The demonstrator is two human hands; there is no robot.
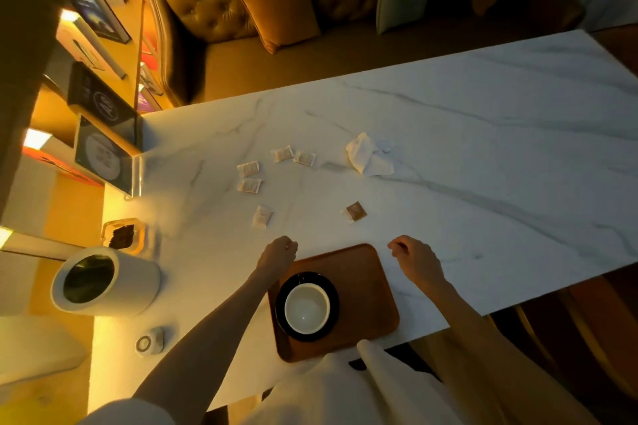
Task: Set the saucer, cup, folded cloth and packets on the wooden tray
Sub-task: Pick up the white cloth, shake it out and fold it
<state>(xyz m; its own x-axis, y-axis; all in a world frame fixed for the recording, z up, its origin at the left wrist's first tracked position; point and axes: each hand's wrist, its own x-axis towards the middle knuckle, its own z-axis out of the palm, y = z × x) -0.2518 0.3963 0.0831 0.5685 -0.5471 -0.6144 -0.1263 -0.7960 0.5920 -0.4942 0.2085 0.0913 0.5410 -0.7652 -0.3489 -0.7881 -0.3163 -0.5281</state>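
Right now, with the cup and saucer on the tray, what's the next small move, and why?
Probably reach the right hand forward to the brown packet. Both hands look empty, with fingers curled, and hover at the tray's far edge. That packet lies nearest; the pale packets and the cloth, which looks crumpled, lie farther out on the table.

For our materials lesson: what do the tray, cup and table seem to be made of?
Tray: wood, smooth reddish-brown finish with a soft sheen. Cup: probably glazed ceramic, with a thick pale wall and glossy inside. Table: marble or a marble-look top, white with grey veins; which one cannot be told.
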